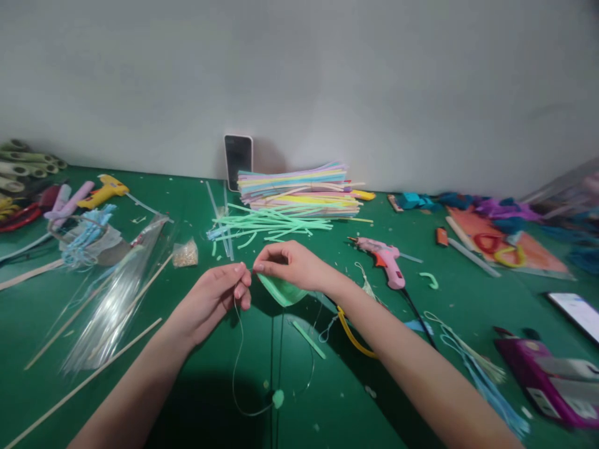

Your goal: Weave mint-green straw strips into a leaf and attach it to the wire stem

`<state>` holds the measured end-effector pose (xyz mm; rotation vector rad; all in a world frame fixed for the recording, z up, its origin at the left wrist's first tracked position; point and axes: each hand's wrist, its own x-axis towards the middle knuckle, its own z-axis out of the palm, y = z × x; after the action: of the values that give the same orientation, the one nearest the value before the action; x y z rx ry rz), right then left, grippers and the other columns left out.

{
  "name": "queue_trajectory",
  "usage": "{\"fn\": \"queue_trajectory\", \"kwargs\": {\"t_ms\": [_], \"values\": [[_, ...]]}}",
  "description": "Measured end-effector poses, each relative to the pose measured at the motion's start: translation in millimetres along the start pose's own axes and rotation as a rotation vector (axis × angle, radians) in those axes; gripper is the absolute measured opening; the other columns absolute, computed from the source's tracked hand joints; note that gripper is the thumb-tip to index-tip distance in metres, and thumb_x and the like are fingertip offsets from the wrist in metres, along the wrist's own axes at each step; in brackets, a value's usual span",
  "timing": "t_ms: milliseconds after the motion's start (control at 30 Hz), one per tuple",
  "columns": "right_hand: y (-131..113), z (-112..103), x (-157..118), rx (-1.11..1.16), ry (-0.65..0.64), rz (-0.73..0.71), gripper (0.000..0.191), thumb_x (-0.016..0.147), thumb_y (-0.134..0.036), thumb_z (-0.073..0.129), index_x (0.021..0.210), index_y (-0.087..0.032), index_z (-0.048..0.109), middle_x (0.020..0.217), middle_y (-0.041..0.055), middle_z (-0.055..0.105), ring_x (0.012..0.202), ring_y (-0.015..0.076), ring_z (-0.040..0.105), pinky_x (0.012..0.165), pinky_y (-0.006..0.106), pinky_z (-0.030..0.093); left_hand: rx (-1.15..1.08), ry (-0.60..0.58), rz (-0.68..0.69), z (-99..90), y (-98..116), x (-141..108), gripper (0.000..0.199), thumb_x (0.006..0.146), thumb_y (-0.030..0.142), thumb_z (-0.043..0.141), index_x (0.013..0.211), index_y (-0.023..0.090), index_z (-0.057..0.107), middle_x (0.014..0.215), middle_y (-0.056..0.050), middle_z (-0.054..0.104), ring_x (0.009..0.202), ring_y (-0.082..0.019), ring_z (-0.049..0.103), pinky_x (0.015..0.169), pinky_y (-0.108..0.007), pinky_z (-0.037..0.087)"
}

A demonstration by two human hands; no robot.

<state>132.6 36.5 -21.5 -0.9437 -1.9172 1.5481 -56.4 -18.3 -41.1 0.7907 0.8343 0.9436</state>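
Observation:
My left hand (218,293) is closed, its thumb and fingertips pinching a thin pale cord (239,362). That cord loops down to a small mint-green piece (278,399) near the table's front. Close beside it, my right hand (292,265) has its thumb and forefinger pinched at the edge of a mint-green folded piece (284,292). The hand partly covers this piece, and its full shape is hidden. Both pinches almost meet, with a short stretch of cord between them. A short mint-green strip (309,340) lies on the table below my right forearm.
Mint-green strips (276,221) lie ahead, before bundled pastel strips (299,187) and a phone (238,159). At right are a pink glue gun (386,259), tassels (482,374) and a purple object (543,374). Clear plastic sleeves (116,293), sticks and a yellow glue gun (105,190) lie left.

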Motion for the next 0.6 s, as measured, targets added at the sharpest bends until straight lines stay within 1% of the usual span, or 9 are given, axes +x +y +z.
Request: {"fn": "queue_trajectory", "kwargs": {"t_ms": [100, 233, 333, 400, 433, 600], "values": [[1.3, -0.6, -2.3, -0.009, 0.009, 0.006, 0.025, 0.079, -0.039, 0.071, 0.078, -0.014, 0.067, 0.071, -0.0014, 0.061, 0.066, 0.0117, 0.051, 0.064, 0.025, 0.041, 0.009, 0.022, 0.001, -0.3, -2.7, 1.6, 0.024, 0.088, 0.033, 0.065, 0.073, 0.014, 0.067, 0.057, 0.003, 0.053, 0.055, -0.009, 0.058, 0.055, -0.017, 0.047], [5.1, -0.2, -2.7, -0.033, 0.010, 0.004, 0.020, 0.083, -0.034, 0.066, 0.080, -0.015, 0.067, 0.071, -0.0013, 0.062, 0.065, 0.0114, 0.051, 0.064, 0.025, 0.040, 0.023, 0.036, -0.014, -1.5, -4.1, 2.1, 0.023, 0.087, 0.033, 0.067, 0.076, 0.013, 0.069, 0.060, 0.001, 0.059, 0.056, -0.009, 0.059, 0.057, -0.018, 0.049], [7.7, 0.3, -4.1, -0.056, 0.025, 0.019, 0.017, 0.085, -0.030, 0.063, 0.079, -0.015, 0.066, 0.070, -0.0014, 0.061, 0.064, 0.0111, 0.050, 0.063, 0.025, 0.040, 0.033, 0.002, -0.065, -1.6, -3.1, 1.2, 0.029, 0.089, 0.040, 0.063, 0.080, 0.013, 0.071, 0.063, -0.001, 0.062, 0.060, -0.012, 0.061, 0.059, -0.022, 0.052], [8.1, 0.7, -5.4, -0.060, 0.033, 0.024, 0.018, 0.086, -0.030, 0.062, 0.079, -0.015, 0.066, 0.070, -0.0013, 0.061, 0.064, 0.0112, 0.050, 0.064, 0.025, 0.040, 0.025, -0.012, -0.105, -1.0, -2.4, 0.8, 0.037, 0.090, 0.046, 0.058, 0.082, 0.013, 0.071, 0.065, -0.003, 0.064, 0.060, -0.014, 0.062, 0.058, -0.024, 0.053], [7.7, 0.9, -6.0, -0.060, 0.033, 0.025, 0.018, 0.086, -0.031, 0.062, 0.079, -0.015, 0.065, 0.070, -0.0013, 0.060, 0.064, 0.0113, 0.050, 0.064, 0.025, 0.040, 0.025, -0.018, -0.109, -0.6, -2.2, 0.8, 0.038, 0.090, 0.047, 0.058, 0.082, 0.012, 0.071, 0.065, -0.003, 0.063, 0.060, -0.014, 0.062, 0.058, -0.024, 0.053], [1.9, 3.1, -7.5, -0.070, 0.020, 0.022, 0.016, 0.086, -0.029, 0.062, 0.077, -0.015, 0.065, 0.069, -0.0023, 0.058, 0.064, 0.0108, 0.048, 0.063, 0.025, 0.039, 0.028, 0.008, -0.016, 1.9, -2.9, 1.5, 0.025, 0.085, 0.034, 0.068, 0.074, 0.012, 0.071, 0.059, 0.000, 0.058, 0.062, -0.012, 0.059, 0.059, -0.020, 0.051]]}}
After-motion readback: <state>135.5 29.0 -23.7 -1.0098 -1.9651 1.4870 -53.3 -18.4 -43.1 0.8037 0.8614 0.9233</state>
